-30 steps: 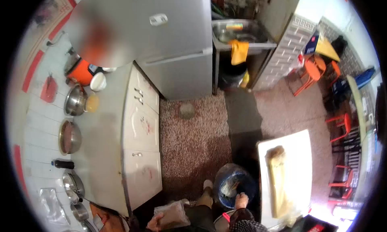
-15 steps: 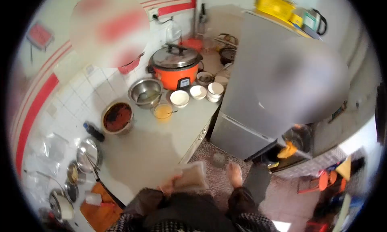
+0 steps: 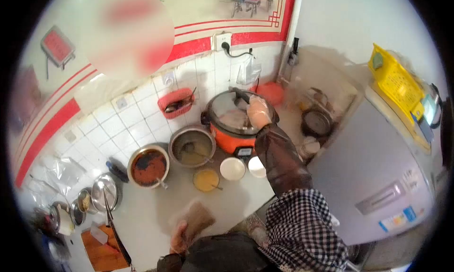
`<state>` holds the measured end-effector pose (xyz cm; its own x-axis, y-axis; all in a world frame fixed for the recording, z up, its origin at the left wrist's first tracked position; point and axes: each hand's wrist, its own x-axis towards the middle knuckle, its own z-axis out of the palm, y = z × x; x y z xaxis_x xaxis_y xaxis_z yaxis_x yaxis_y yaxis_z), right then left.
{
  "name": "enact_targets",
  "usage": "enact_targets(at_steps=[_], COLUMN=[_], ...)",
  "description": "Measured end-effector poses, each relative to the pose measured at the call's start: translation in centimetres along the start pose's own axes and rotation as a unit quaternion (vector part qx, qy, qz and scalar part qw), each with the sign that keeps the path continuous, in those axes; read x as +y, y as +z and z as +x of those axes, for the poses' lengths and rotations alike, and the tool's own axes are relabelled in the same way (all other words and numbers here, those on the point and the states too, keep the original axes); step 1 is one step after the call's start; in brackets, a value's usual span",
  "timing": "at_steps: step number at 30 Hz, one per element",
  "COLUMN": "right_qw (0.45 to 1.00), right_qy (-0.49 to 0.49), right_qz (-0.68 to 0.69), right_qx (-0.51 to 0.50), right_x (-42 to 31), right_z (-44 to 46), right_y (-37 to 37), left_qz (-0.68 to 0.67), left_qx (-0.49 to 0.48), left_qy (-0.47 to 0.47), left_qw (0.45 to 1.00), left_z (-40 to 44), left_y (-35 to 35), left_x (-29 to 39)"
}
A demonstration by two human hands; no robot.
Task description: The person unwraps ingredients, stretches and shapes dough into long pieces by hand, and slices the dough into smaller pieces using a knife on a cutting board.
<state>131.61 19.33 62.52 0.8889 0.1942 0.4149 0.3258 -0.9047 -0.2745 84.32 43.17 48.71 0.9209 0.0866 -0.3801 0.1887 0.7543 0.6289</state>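
Reaching over the countertop (image 3: 146, 215), the right hand (image 3: 259, 112) is at the black handle (image 3: 239, 94) of the steel lid (image 3: 227, 112). Half a second earlier this hand hung low over the floor, well apart from the lid; a second ago it was at a blue-lined bin. Its fingers are bent at the handle's right end, but whether they have closed on it cannot be told.

The left hand (image 3: 178, 236) still holds the packet (image 3: 198, 221), now above the countertop near its front edge, where it was partly beyond that edge in the previous frame. The fingers grip the packet by its left side.

Condition of the packet: flat, brown, roughly rectangular, tilted and blurred by motion; the clear wrap noted earlier is hard to make out. Contents cannot be identified.

Condition of the rice cooker (image 3: 230, 140): orange body, small display on the front, standing toward the rear edge of the countertop by the tiled wall. The lid lies over its mouth; whether it is fully seated cannot be confirmed.

To its left are a steel basin (image 3: 176, 134) and a pot of dark red sauce (image 3: 149, 168). A glass bowl of yellow liquid (image 3: 206, 179) and a white bowl (image 3: 232, 169) stand nearer the front edge. These have kept their places.
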Motion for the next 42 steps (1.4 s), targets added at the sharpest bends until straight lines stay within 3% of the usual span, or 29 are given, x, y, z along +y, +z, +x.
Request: enact_targets(at_steps=[1, 3, 5, 6, 9, 10, 11, 13, 14, 16, 17, 18, 19, 21, 23, 24, 26, 30, 32, 33, 35, 37, 38, 39, 41, 42], right_qw=[0.991, 0.989, 0.993, 0.987, 0.92, 0.93, 0.929, 0.844, 0.736, 0.75, 0.692, 0.626, 0.601, 0.611, 0.626, 0.633, 0.647, 0.684, 0.712, 0.729, 0.782, 0.77, 0.83, 0.83, 0.926, 0.94], right_qy=[0.04, 0.051, -0.018, -0.052, -0.036, -0.086, -0.046, 0.089, 0.13, 0.123, 0.178, 0.231, 0.243, 0.235, 0.231, 0.232, 0.23, 0.213, 0.191, 0.167, 0.066, 0.056, 0.081, 0.078, -0.061, -0.112], right_qz=[-0.056, -0.037, 0.023, 0.133, 0.38, 0.354, 0.365, 0.523, 0.659, 0.64, 0.678, 0.708, 0.714, 0.693, 0.669, 0.658, 0.639, 0.606, 0.592, 0.584, 0.549, 0.594, 0.516, 0.519, 0.353, 0.309], right_qx=[-0.116, -0.136, -0.118, -0.073, -0.091, 0.047, 0.05, 0.073, 0.084, 0.116, 0.175, 0.232, 0.266, 0.301, 0.328, 0.337, 0.347, 0.344, 0.326, 0.315, 0.288, 0.227, 0.195, 0.19, 0.12, 0.088], right_x=[0.6, 3.9, 5.8, 6.6, 7.6, 11.3, 11.2, 11.3, 10.4, 12.8, 13.0, 13.9, 14.5, 15.4, 15.8, 16.0, 16.2, 15.2, 13.9, 13.2, 10.7, 10.1, 10.5, 10.8, 10.7, 10.2], right_z=[2.1, 5.9, 7.1, 7.2, 8.6, 10.5, 10.7, 11.1, 10.6, 11.3, 10.8, 10.7, 10.1, 8.2, 6.4, 5.6, 4.7, 3.2, 3.3, 3.5, 3.7, 4.4, 4.6, 4.8, 5.4, 5.9], right_y=[0.8, 4.8, 7.6, 8.2, 5.4, 8.9, 5.7, 0.3, -2.7, -4.7, -5.9, -6.4, -6.6, -6.8, -6.9, -6.9, -6.9, -6.9, -6.9, -7.1, -8.3, -8.4, -8.4, -7.9, -5.7, -4.5], left_qz=[0.005, 0.002, 0.041, 0.082, 0.173, 0.186, 0.198, 0.255, 0.422, 0.577, 0.574, 0.599, 0.622, 0.631, 0.731, 0.733, 0.755, 0.798, 0.821, 0.821, 0.881, 0.716, 0.664, 0.608, 0.611, 0.609], left_qx=[0.0, -0.007, 0.021, 0.048, 0.113, 0.099, 0.082, 0.088, 0.108, 0.04, -0.043, -0.059, -0.075, -0.094, -0.095, -0.096, -0.129, -0.134, -0.176, -0.172, -0.108, -0.023, -0.012, 0.0, 0.078, 0.098], left_qy=[0.003, 0.027, 0.05, 0.074, 0.124, 0.152, 0.179, 0.161, 0.201, 0.275, 0.309, 0.344, 0.378, 0.34, 0.284, 0.284, 0.112, 0.087, 0.207, 0.204, 0.265, 0.555, 0.592, 0.626, 0.619, 0.614], left_qw=[1.0, 1.0, 0.998, 0.993, 0.971, 0.966, 0.96, 0.949, 0.877, 0.768, 0.758, 0.721, 0.681, 0.691, 0.613, 0.611, 0.633, 0.581, 0.502, 0.504, 0.377, 0.423, 0.456, 0.488, 0.487, 0.493], left_z=[1.0, 3.4, 4.9, 5.5, 9.4, 10.5, 11.8, 13.8, 15.1, 19.4, 21.9, 24.6, 27.6, 33.8, 39.0, 41.8, 46.8, 49.4, 49.6, 49.7, 49.6, 44.1, 39.4, 34.5, 27.5, 25.3], left_y=[0.3, 1.8, 4.4, 5.8, 6.3, 7.6, 9.5, 13.7, 15.6, 19.6, 22.1, 23.8, 25.1, 27.1, 29.4, 29.4, 28.9, 27.9, 26.8, 26.7, 26.9, 27.1, 27.4, 27.4, 25.3, 23.5], left_x=[0.1, -0.4, 0.3, 1.0, 1.4, 2.2, 3.5, 6.5, 8.1, 10.5, 11.5, 11.7, 11.6, 10.9, 10.4, 10.0, 8.8, 7.5, 7.2, 7.2, 7.2, 8.7, 10.3, 11.3, 11.2, 10.4])
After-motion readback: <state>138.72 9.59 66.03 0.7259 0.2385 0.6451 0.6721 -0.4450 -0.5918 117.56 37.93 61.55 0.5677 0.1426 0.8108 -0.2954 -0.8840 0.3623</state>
